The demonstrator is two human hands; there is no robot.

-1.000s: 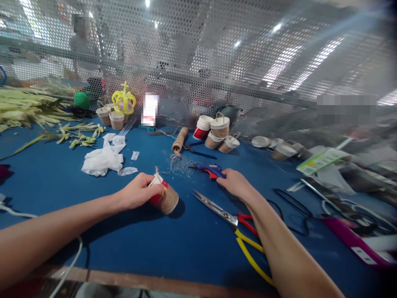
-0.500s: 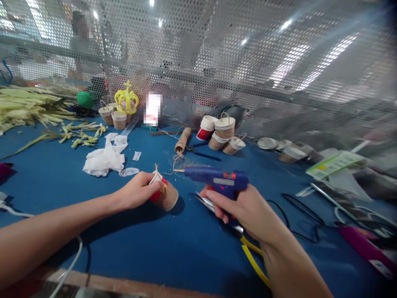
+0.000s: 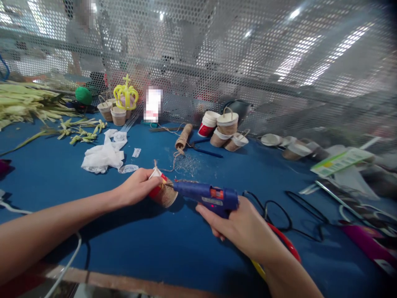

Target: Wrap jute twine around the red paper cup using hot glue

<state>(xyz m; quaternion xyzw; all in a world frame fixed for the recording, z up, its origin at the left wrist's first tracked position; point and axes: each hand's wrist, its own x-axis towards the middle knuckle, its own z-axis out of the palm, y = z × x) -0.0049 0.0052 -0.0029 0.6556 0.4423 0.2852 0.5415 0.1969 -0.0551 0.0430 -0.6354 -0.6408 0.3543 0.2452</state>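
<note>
Twine-wrapped cup on its side on desk, pinned by closed left fingers; right fingers wrapped round blue glue gun, nozzle touching cup; squeeze lightly, hold cup steady.

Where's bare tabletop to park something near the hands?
Free: blue tabletop in front of the twine-wrapped cup, between both forearms; also left, below the white wrapper. Crowded: right side with scissors and black loops, back edge with finished cups.

Single head-worn view, facing forward and down, close over the blue table, mesh screen behind.
</note>
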